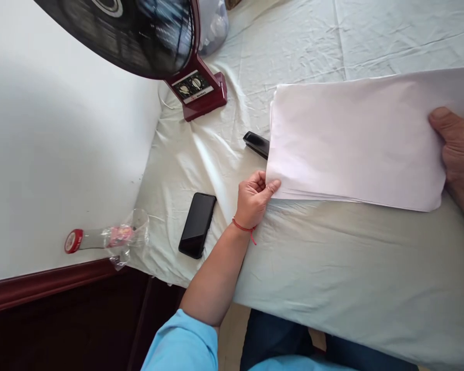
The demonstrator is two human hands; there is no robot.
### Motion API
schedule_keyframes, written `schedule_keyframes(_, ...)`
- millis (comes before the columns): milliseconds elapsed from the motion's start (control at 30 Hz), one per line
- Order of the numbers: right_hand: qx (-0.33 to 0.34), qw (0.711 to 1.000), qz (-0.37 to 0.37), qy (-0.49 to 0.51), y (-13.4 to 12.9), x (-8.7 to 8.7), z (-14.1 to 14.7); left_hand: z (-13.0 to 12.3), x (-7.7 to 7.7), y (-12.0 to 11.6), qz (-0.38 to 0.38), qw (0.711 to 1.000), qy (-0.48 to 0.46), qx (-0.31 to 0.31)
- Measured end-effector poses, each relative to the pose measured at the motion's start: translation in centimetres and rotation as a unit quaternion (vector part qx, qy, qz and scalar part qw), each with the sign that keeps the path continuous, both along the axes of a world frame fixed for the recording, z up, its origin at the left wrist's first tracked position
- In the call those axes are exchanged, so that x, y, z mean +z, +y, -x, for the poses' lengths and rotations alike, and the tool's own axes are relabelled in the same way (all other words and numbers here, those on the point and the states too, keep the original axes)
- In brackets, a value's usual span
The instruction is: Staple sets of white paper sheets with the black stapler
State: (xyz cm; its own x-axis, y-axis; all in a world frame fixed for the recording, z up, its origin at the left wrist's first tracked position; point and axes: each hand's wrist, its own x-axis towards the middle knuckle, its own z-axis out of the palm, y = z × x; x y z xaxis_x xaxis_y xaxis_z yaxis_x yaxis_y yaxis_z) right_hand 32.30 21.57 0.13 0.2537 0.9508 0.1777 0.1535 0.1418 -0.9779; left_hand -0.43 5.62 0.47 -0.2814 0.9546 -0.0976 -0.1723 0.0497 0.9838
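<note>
A stack of white paper sheets (355, 139) is held between my two hands over the cloth-covered table. My left hand (254, 195) pinches its lower left corner, thumb on top and fingers curled underneath. At the right edge of the view my right hand (460, 141) grips the other end, its thumb lying on the top sheet and its fingers partly out of frame. Along the left and lower edges the sheets are slightly uneven. A black stapler (256, 144) pokes out from under the left edge of the stack, the rest of it hidden by the paper.
A black phone (197, 225) lies on the pale green tablecloth (332, 257) left of my forearm. A dark red fan (204, 95) stands at the back left, beside a clear plastic container (213, 28). By the wall, a red-capped bottle (96, 238) is partly wrapped in clear plastic.
</note>
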Motion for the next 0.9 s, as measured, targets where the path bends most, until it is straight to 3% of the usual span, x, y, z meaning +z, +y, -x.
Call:
schedule_keyframes(167,-0.010,0.999,-0.017,0.026,0.5,-0.5,-0.1,-0.2,-0.1,-0.1,0.013,0.998,0.025,0.055)
schedule_keyframes(400,-0.037,0.998,-0.011,0.043,0.2,-0.1,0.1,0.0,-0.1,0.2,-0.006,1.000,0.002,-0.002)
schedule_keyframes(733,-0.040,0.998,-0.010,0.039,0.3,0.0,0.1,-0.4,0.1,0.4,0.028,0.997,-0.009,0.073)
schedule_keyframes(900,0.013,0.999,-0.024,0.043,-0.3,0.4,0.0,0.4,0.1,0.5,0.026,0.998,-0.018,0.052)
